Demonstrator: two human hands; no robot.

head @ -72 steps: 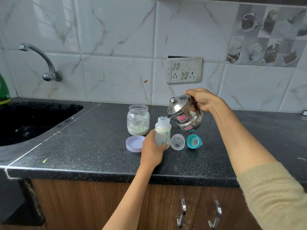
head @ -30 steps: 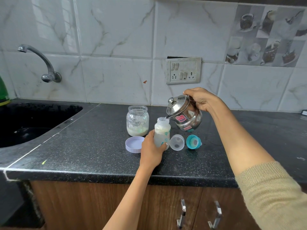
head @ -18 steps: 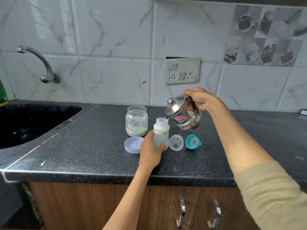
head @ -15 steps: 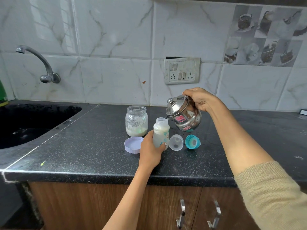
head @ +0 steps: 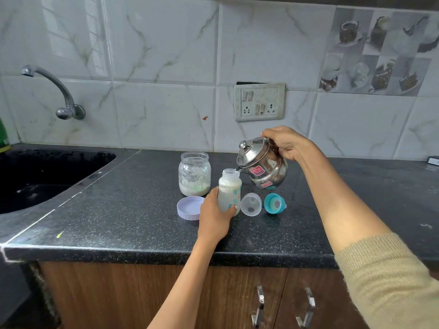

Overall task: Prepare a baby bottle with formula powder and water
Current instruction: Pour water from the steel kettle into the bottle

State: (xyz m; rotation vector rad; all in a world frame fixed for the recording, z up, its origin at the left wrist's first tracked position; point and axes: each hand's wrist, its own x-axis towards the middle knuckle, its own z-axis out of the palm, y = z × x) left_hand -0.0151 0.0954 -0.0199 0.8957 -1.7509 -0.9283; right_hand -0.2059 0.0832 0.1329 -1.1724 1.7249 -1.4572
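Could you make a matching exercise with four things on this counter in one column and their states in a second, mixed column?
Things:
1. steel kettle with a lid
2. white plastic baby bottle
3. round lilac plastic lid
4. clear glass jar

States:
a. lying flat on the black counter
b. tilted, held by the right hand
c. upright, open, powder at the bottom
d. upright, gripped by the left hand

Pairs: 1-b, 2-d, 3-a, 4-c
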